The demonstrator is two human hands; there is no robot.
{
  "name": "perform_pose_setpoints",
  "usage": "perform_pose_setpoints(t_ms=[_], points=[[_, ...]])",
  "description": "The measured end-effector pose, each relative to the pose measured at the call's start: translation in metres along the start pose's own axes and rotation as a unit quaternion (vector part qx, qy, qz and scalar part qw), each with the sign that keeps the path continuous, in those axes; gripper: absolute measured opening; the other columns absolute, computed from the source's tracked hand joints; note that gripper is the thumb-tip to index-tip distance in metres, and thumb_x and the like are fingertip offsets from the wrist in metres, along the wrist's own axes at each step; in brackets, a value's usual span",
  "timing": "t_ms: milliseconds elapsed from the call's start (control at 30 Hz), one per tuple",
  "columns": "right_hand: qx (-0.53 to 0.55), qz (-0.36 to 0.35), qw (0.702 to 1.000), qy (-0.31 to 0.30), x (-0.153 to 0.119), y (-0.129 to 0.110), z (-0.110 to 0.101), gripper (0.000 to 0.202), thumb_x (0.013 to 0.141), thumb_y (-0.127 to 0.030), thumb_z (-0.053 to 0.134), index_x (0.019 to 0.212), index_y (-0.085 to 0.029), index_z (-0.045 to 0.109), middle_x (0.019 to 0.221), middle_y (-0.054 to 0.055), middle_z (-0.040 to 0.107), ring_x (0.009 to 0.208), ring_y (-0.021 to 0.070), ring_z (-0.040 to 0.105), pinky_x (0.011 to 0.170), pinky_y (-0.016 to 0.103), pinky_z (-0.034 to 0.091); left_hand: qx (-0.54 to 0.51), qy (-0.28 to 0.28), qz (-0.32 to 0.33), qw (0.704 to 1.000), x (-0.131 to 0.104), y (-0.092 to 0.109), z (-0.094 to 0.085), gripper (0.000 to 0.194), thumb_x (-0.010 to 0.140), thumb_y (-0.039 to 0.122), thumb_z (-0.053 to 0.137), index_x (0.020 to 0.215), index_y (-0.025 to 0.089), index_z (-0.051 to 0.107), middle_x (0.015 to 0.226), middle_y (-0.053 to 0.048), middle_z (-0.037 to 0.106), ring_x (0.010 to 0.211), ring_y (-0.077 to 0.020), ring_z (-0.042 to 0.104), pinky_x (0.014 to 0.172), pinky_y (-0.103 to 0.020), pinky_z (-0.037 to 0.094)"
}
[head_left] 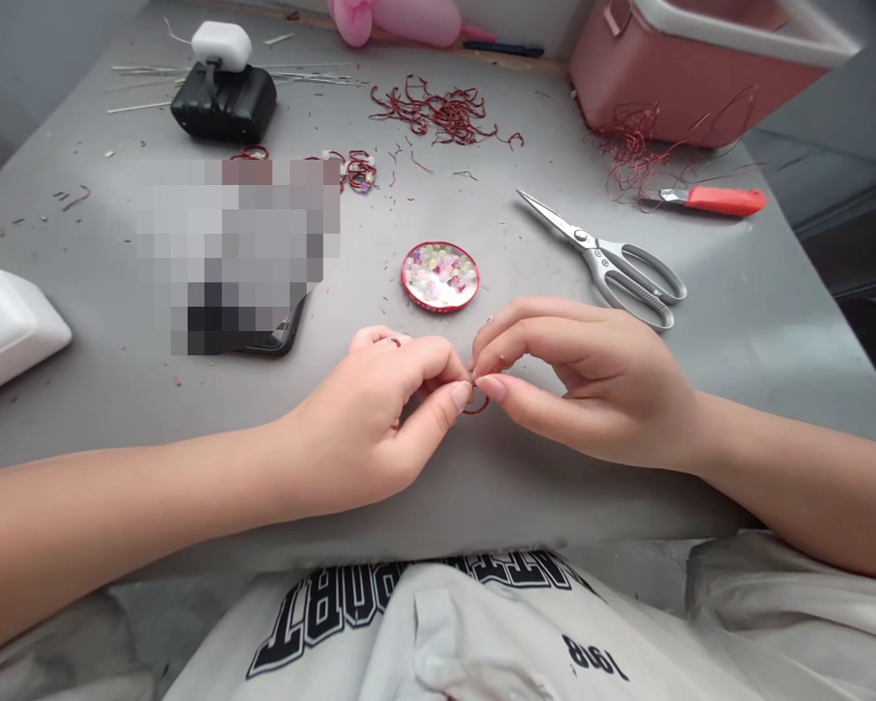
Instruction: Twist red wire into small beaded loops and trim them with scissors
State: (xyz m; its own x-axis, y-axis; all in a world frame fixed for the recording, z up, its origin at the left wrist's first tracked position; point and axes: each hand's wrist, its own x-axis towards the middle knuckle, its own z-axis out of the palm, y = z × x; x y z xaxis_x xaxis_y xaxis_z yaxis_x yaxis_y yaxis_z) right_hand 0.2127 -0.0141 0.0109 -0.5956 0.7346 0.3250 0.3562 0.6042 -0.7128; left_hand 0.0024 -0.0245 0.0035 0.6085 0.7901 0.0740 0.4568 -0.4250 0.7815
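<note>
Between both hands, low over the near part of the grey table, is a small loop of dark red cord (476,409). My left hand (386,409) pinches it between thumb and forefinger. From the other side, my right hand (584,380) closes thumb and fingertips on the same piece; the exact spot they grip is hidden by the fingers. Just beyond the hands sits a small red-rimmed round dish (442,308) with several pale, pink and purple beads (438,265) in it. Grey-handled scissors (599,253) lie past my right hand, blades pointing away to the left.
Cut red cords (445,112) lie in a heap at the back. Tangled thin red strands (635,146) rest near a red-handled cutter (722,201) and a pink bin (672,78). At left are a dark phone (284,336), partly blurred out, a black device (223,105) and a white object (15,326).
</note>
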Motion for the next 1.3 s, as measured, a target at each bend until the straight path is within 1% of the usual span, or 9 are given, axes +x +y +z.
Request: perform_pose_setpoints(t_ms=[133,267,500,667,833,933,1033,1133,1300], points=[[0.070,0.075,0.994,-0.029,0.000,-0.001,0.000,0.014,0.090,-0.020,0.059,0.077,-0.023,0.062,0.081,0.003,0.068,0.075,0.0153,0.063,0.068,0.030,0.055,0.016,0.006,0.012,1.000,-0.001,-0.001,0.001,0.020,0.094,0.024,0.044,0.077,0.022,0.053,0.063,0.006,0.059,0.060,-0.0131,0.051,0.088,-0.037,0.039],[0.186,0.164,0.966,-0.068,0.002,0.000,0.000,0.018,0.092,-0.032,0.064,0.079,-0.021,0.063,0.082,0.004,0.067,0.076,0.0152,0.062,0.066,0.028,0.054,0.050,0.042,0.039,0.997,-0.004,-0.003,0.002,0.017,0.094,0.021,0.048,0.078,0.021,0.056,0.063,0.007,0.060,0.060,-0.0131,0.050,0.086,-0.036,0.038],[0.275,0.227,0.929,-0.104,0.004,-0.002,-0.001,0.025,0.090,-0.038,0.069,0.076,-0.017,0.065,0.089,0.003,0.057,0.081,0.0122,0.058,0.076,0.027,0.052,0.165,0.077,0.107,0.977,-0.006,-0.004,0.003,0.016,0.094,0.018,0.046,0.082,0.020,0.057,0.071,0.001,0.066,0.069,-0.0182,0.055,0.089,-0.040,0.038],[0.298,0.288,0.908,-0.068,0.003,-0.010,0.001,0.030,0.087,-0.038,0.069,0.068,-0.017,0.062,0.084,0.004,0.058,0.080,0.0140,0.056,0.073,0.028,0.051,0.213,0.109,0.185,0.953,-0.005,-0.008,0.002,0.013,0.094,0.016,0.048,0.086,0.022,0.055,0.077,0.000,0.071,0.072,-0.0204,0.056,0.090,-0.041,0.038],[0.313,0.315,0.896,0.005,0.002,-0.013,0.003,0.027,0.088,-0.032,0.065,0.066,-0.016,0.062,0.075,0.004,0.060,0.070,0.0131,0.056,0.065,0.029,0.051,0.188,0.136,0.192,0.954,-0.001,-0.009,0.000,0.013,0.092,0.014,0.050,0.085,0.022,0.057,0.076,0.000,0.070,0.065,-0.0174,0.054,0.087,-0.040,0.040],[0.222,0.225,0.943,0.101,0.002,-0.010,0.003,0.020,0.089,-0.031,0.066,0.073,-0.018,0.067,0.078,0.003,0.063,0.072,0.0136,0.058,0.065,0.030,0.051,0.133,0.144,0.160,0.967,0.000,-0.007,0.000,0.013,0.092,0.014,0.050,0.082,0.021,0.056,0.071,0.003,0.067,0.063,-0.0144,0.056,0.081,-0.036,0.043],[-0.015,0.014,0.981,0.194,0.001,-0.002,0.003,0.006,0.086,-0.029,0.072,0.081,-0.025,0.072,0.088,0.004,0.066,0.082,0.0159,0.062,0.068,0.032,0.052,0.039,0.125,0.072,0.989,0.002,-0.003,-0.002,0.015,0.093,0.018,0.052,0.079,0.019,0.056,0.064,0.004,0.063,0.057,-0.0115,0.056,0.060,-0.027,0.044],[-0.209,-0.139,0.945,0.210,-0.001,0.009,0.003,0.010,0.086,-0.023,0.072,0.091,-0.031,0.073,0.097,0.004,0.069,0.086,0.0180,0.064,0.072,0.036,0.054,-0.029,0.112,0.029,0.993,0.003,0.001,-0.003,0.016,0.092,0.019,0.052,0.077,0.018,0.057,0.066,0.003,0.063,0.056,-0.0100,0.056,0.051,-0.023,0.042],[-0.283,-0.183,0.922,0.189,-0.004,0.015,0.007,0.018,0.087,-0.022,0.072,0.099,-0.036,0.072,0.096,0.002,0.072,0.085,0.0193,0.067,0.077,0.040,0.057,-0.095,0.096,0.007,0.991,0.002,0.000,-0.002,0.015,0.093,0.022,0.052,0.080,0.018,0.059,0.070,0.000,0.064,0.060,-0.0115,0.059,0.052,-0.024,0.045]])
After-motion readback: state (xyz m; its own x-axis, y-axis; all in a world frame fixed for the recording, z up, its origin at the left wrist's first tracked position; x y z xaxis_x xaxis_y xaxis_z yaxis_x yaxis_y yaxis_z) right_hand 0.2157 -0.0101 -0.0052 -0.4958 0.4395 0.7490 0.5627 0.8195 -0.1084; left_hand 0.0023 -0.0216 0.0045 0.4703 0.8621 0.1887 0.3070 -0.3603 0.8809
